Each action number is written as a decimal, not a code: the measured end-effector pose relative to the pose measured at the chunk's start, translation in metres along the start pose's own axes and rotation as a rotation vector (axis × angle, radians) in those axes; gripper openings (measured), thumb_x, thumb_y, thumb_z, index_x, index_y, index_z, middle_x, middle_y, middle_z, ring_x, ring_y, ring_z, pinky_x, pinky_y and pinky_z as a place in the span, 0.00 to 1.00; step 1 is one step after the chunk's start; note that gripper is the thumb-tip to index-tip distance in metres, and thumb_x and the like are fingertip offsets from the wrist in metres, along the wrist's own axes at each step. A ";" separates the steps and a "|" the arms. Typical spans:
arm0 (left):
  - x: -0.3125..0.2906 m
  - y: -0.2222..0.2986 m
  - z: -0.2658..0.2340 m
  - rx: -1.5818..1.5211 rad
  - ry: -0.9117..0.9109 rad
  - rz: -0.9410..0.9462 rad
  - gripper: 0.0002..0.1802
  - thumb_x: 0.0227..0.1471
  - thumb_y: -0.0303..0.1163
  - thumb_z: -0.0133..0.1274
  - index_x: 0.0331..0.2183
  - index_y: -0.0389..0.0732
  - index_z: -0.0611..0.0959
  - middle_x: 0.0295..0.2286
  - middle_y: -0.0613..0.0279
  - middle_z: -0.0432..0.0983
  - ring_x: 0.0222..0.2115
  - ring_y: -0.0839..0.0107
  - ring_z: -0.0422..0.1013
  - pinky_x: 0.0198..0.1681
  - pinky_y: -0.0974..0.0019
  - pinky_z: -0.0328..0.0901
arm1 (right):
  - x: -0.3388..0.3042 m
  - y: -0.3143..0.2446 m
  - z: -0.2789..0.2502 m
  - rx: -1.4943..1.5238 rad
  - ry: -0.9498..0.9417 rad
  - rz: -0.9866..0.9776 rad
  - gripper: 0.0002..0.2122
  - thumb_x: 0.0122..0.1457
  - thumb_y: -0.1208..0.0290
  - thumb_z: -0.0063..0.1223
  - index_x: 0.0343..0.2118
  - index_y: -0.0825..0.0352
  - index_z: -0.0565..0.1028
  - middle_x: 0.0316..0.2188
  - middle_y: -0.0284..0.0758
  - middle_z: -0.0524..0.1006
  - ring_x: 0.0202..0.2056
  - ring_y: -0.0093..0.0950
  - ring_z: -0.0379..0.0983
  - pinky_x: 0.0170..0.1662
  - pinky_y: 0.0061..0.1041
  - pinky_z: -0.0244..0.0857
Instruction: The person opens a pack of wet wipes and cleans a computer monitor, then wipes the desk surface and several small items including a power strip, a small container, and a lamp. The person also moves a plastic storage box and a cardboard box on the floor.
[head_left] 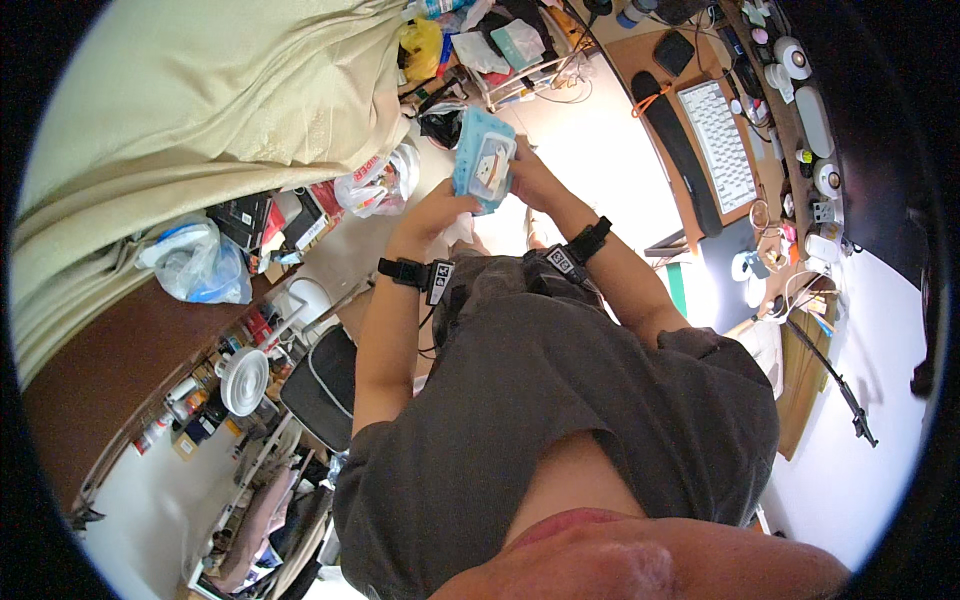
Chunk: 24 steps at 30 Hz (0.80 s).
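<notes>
Both hands are raised in front of the chest around a light-blue pack (483, 160) of wet wipes, a soft flat packet with a white flap on its face. The right hand (532, 180) grips the pack from its right side, fingers curled behind it and the thumb near the flap. The left hand (440, 208) sits just below and to the left of the pack, fingers bent around a bit of white tissue (462, 228) that hangs beneath the packet; whether it also touches the pack itself I cannot tell. Each wrist wears a black band (410, 272) with a small tagged block. The pack is held in the air, tilted, above a pale desk (600, 160) that curves away to the right. On that desk, well apart from the hands, lie a white keyboard (720, 145) on a wooden tray with a long black wrist rest (680, 150) beside it. Further right, small round gadgets and cables crowd a shelf. To the left, a cream curtain (210, 110) fills the upper corner, with plastic bags (195, 262) and boxes heaped below it. A white fan (243, 380) and a black chair (322, 388) stand lower left. The person's grey shirt (560, 400) fills the foreground.
</notes>
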<state>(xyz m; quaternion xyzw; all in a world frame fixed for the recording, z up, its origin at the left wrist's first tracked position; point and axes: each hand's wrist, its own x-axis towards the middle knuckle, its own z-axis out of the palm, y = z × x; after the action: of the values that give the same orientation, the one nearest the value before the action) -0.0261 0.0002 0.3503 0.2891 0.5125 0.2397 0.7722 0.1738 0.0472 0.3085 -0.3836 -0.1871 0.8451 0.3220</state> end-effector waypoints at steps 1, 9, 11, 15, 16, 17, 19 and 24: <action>0.004 -0.002 -0.008 0.010 0.039 -0.023 0.29 0.47 0.25 0.57 0.53 0.33 0.76 0.47 0.59 0.78 0.47 0.65 0.73 0.55 0.63 0.65 | 0.004 -0.005 -0.002 0.000 -0.011 0.020 0.30 0.61 0.71 0.58 0.64 0.66 0.58 0.59 0.41 0.67 0.60 0.38 0.66 0.63 0.46 0.61; 0.041 0.006 -0.052 0.246 0.080 -0.010 0.25 0.51 0.32 0.62 0.50 0.33 0.79 0.45 0.58 0.80 0.46 0.66 0.75 0.51 0.62 0.67 | 0.058 -0.025 0.004 -0.414 -0.032 0.028 0.42 0.58 0.60 0.65 0.70 0.63 0.51 0.63 0.43 0.64 0.62 0.36 0.63 0.63 0.40 0.61; 0.050 0.011 -0.065 0.500 0.153 0.142 0.23 0.52 0.34 0.62 0.49 0.33 0.80 0.43 0.56 0.81 0.44 0.67 0.76 0.49 0.62 0.69 | 0.077 -0.022 0.009 -0.317 -0.037 0.003 0.44 0.56 0.60 0.67 0.70 0.64 0.50 0.63 0.43 0.64 0.61 0.36 0.64 0.62 0.38 0.62; 0.076 0.013 -0.093 0.592 0.235 0.025 0.23 0.52 0.37 0.62 0.47 0.34 0.81 0.40 0.52 0.82 0.42 0.65 0.78 0.44 0.62 0.71 | 0.116 -0.004 0.025 -0.619 0.048 -0.286 0.42 0.54 0.62 0.70 0.66 0.69 0.56 0.57 0.41 0.70 0.54 0.30 0.70 0.57 0.31 0.67; 0.079 0.012 -0.100 0.565 0.247 -0.018 0.24 0.52 0.38 0.62 0.47 0.33 0.80 0.38 0.54 0.83 0.38 0.64 0.79 0.41 0.63 0.71 | 0.128 -0.001 0.024 -0.626 0.095 -0.236 0.40 0.53 0.62 0.70 0.65 0.70 0.59 0.56 0.40 0.72 0.53 0.29 0.71 0.55 0.30 0.68; 0.081 0.013 -0.110 0.573 0.226 -0.003 0.25 0.52 0.38 0.63 0.47 0.32 0.80 0.38 0.54 0.82 0.37 0.65 0.78 0.40 0.63 0.71 | 0.139 0.002 0.021 -0.632 0.161 -0.146 0.38 0.53 0.63 0.70 0.63 0.71 0.62 0.54 0.40 0.74 0.52 0.28 0.72 0.54 0.29 0.69; 0.083 0.015 -0.128 0.605 0.181 -0.018 0.27 0.51 0.40 0.65 0.46 0.31 0.80 0.36 0.55 0.82 0.35 0.66 0.78 0.39 0.64 0.71 | 0.165 0.004 0.004 -0.588 0.195 -0.140 0.31 0.53 0.67 0.70 0.58 0.73 0.69 0.44 0.37 0.80 0.44 0.24 0.76 0.48 0.26 0.72; 0.060 0.010 -0.179 0.467 0.224 -0.111 0.24 0.50 0.37 0.68 0.45 0.34 0.80 0.34 0.63 0.79 0.33 0.73 0.74 0.34 0.71 0.69 | 0.260 -0.009 -0.076 -0.620 0.330 -0.297 0.28 0.55 0.67 0.69 0.57 0.71 0.71 0.42 0.32 0.81 0.39 0.21 0.76 0.45 0.24 0.72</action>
<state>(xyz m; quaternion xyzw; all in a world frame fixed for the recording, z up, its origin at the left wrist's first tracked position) -0.1717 0.0838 0.2631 0.4026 0.6511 0.1030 0.6351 0.1059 0.2382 0.1279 -0.5623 -0.4331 0.6194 0.3356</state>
